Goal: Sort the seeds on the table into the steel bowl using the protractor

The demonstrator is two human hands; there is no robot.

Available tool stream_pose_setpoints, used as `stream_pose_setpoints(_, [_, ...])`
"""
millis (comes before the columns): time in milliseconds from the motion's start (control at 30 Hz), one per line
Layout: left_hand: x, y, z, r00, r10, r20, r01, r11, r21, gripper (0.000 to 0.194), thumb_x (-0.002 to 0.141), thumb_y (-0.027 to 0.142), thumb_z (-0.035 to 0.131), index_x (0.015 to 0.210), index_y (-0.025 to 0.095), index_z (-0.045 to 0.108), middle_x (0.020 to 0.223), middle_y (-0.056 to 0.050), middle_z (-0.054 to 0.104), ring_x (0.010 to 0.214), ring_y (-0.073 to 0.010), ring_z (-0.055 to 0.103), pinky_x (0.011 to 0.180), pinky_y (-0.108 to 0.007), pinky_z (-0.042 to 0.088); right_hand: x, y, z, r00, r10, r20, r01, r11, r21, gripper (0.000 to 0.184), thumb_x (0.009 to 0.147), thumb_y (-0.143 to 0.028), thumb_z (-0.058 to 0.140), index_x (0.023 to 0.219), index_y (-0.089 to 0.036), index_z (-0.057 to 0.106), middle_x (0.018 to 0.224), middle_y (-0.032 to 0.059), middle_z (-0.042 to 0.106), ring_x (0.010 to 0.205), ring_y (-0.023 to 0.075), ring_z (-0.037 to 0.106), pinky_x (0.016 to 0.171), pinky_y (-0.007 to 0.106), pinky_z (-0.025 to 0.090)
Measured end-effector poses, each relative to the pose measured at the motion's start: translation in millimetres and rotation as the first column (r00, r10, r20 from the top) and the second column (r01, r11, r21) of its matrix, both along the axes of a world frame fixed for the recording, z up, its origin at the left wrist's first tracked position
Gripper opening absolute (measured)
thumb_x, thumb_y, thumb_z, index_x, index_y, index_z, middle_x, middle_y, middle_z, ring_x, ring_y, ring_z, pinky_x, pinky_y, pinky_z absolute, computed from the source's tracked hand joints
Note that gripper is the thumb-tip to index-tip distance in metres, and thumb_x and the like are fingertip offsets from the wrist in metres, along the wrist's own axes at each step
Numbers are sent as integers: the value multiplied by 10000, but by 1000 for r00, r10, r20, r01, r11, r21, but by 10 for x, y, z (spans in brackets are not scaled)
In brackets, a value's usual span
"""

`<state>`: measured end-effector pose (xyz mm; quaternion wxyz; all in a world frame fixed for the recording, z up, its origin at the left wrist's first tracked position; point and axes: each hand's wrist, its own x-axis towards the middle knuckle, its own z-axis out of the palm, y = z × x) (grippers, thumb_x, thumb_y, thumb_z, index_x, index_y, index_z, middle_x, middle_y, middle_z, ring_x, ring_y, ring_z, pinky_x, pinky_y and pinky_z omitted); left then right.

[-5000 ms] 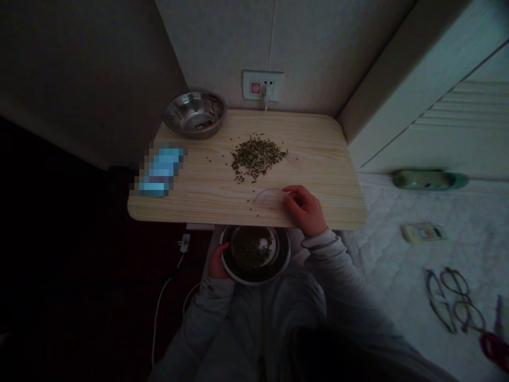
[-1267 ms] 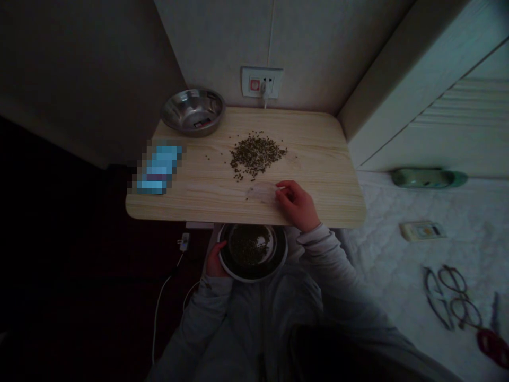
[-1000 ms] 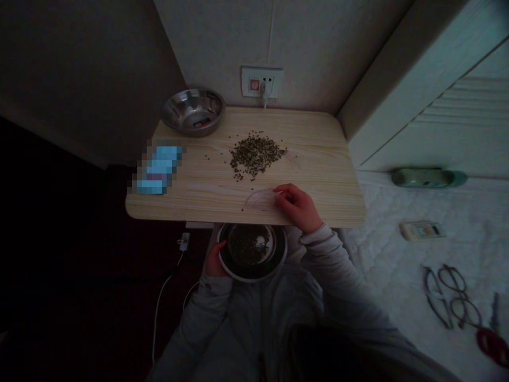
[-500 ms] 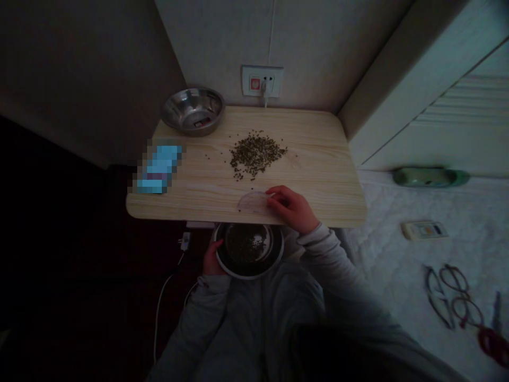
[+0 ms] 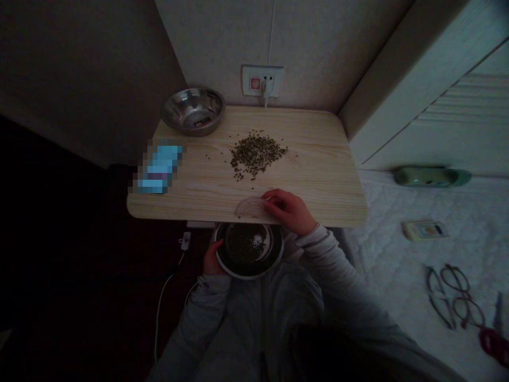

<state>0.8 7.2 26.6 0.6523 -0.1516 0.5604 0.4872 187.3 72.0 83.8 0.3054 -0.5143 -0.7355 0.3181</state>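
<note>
Near the front edge of the wooden tabletop (image 5: 318, 180), my right hand (image 5: 289, 209) pinches a clear protractor (image 5: 249, 207) by its right end. A few small dark grains lie by the protractor. Behind it spreads a loose pile of green-brown grains, perhaps mung beans (image 5: 257, 153). My left hand (image 5: 213, 260) grips the left rim of a metal bowl (image 5: 251, 277), held just below the table's front edge. More grains (image 5: 242, 246) cover part of the bowl's bottom. The fingers under the bowl are hidden.
A second steel bowl (image 5: 193, 103) stands at the table's back left, behind a blurred blue-screened phone (image 5: 161, 168). A plug sits in the wall socket (image 5: 262, 81). On the white bedding at right lie a green case (image 5: 431, 176), a pale device (image 5: 425, 230), glasses (image 5: 439, 297) and red-handled scissors (image 5: 493, 342).
My right hand has drawn the protractor slightly toward the table's front edge and a little left. The left hand and the bowl have stayed in place.
</note>
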Motion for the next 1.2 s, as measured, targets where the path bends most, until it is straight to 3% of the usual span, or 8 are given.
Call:
stream_pose_setpoints(367, [-24,-10,-52,1000,-9,-6,9,1000,11,194,647,140,469,511,155,607,507,-45,639,724,-217,608,709,-321,460,20,-8,29,997,70,-33,-71,997,-42,223,741,-330,443,877,-181,537,624,-14,578,543,82,489,535,200,368])
stream_pose_setpoints(633, [5,22,0,999,-35,13,35,999,6,247,665,152,444,466,173,589,487,-43,632,718,-224,609,706,-336,461,-120,-70,-10,992,-126,19,126,992,-1,219,757,-323,418,914,-193,501,667,-2,597,571,104,507,558,225,368])
stream_pose_setpoints(800, [-15,15,14,1000,1,-31,-1,1000,-16,242,661,133,450,465,164,589,486,-45,631,721,-211,610,719,-302,455,-185,-144,-29,949,-298,102,290,953,89,232,748,-321,424,910,-179,511,621,11,571,588,124,505,566,235,371])
stream_pose_setpoints(933, [-31,-1,15,999,-6,44,6,1000,-1,190,643,154,462,540,156,622,560,-71,655,812,-244,587,734,-330,453,-85,-182,-42,916,-376,138,361,925,123,234,743,-329,427,897,-175,512,618,13,563,588,129,497,560,239,366])
stream_pose_setpoints(1200, [-29,5,6,999,-12,36,13,1000,-10,163,616,137,474,523,180,601,527,-53,643,858,-249,568,749,-366,443,226,-105,-64,835,-522,174,502,852,147,260,735,-356,423,904,-178,506,615,10,566,561,128,503,523,234,352])
